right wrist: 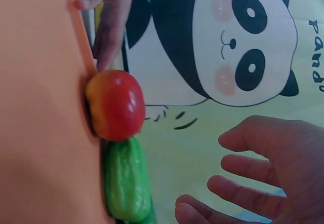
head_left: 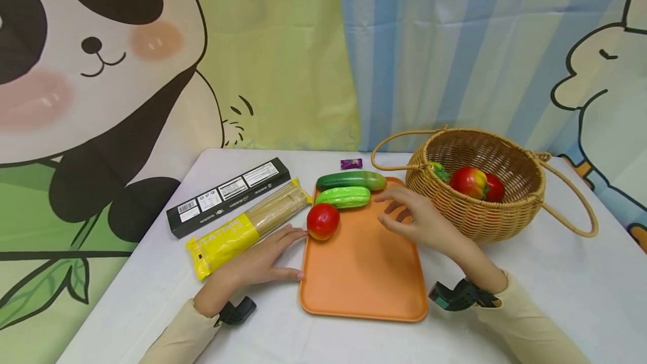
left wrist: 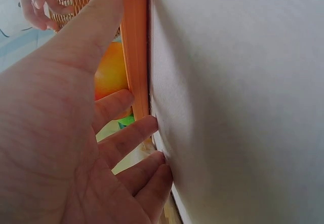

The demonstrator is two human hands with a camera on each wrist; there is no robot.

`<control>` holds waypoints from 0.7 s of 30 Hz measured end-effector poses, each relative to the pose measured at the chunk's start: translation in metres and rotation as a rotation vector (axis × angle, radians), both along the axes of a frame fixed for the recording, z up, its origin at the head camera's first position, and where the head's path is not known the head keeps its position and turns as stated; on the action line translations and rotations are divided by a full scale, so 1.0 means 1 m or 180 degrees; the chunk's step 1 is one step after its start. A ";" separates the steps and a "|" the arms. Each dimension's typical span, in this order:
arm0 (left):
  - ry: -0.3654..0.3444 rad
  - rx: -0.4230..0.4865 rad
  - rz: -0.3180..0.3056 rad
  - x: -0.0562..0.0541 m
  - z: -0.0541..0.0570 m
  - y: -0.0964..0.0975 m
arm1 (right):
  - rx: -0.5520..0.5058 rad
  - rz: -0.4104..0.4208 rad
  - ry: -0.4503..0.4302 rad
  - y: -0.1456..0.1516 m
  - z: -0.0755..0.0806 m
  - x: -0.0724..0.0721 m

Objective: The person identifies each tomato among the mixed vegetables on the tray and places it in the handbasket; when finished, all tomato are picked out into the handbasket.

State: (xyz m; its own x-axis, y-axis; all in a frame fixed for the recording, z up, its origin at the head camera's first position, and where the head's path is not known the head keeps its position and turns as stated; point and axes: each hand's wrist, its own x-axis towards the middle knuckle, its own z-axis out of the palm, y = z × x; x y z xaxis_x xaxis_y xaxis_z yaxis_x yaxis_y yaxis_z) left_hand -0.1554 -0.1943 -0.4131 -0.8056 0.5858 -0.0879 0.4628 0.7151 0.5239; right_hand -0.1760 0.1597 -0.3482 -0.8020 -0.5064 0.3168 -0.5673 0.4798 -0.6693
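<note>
An orange tray (head_left: 366,274) lies in the middle of the white table. On its far end are a dark green cucumber (head_left: 351,180), a lighter green ridged vegetable (head_left: 343,198) and a red tomato-like fruit (head_left: 323,221) near the left rim. My left hand (head_left: 265,257) rests at the tray's left edge, fingers spread and thumb at the rim; in the left wrist view its fingertips meet the tray side and tabletop. Over the tray's right side hovers my right hand (head_left: 411,215), its fingers loosely bent around nothing. In the right wrist view that hand (right wrist: 258,178) is apart from the ridged vegetable (right wrist: 127,181).
A wicker basket (head_left: 475,221) with red-yellow fruit (head_left: 469,182) stands at the right, handles spread out. To the left lie a yellow noodle packet (head_left: 247,229) and a long black box (head_left: 229,195). A small purple wrapped piece (head_left: 351,164) sits behind the tray.
</note>
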 end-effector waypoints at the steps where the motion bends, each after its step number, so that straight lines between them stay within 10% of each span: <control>1: -0.0005 0.0001 0.0007 0.000 0.000 0.000 | -0.0003 0.0017 -0.0056 -0.002 -0.001 0.001; 21: -0.0067 -0.0065 0.0089 0.000 0.003 0.003 | 0.0052 0.0439 -0.0419 -0.052 -0.029 -0.005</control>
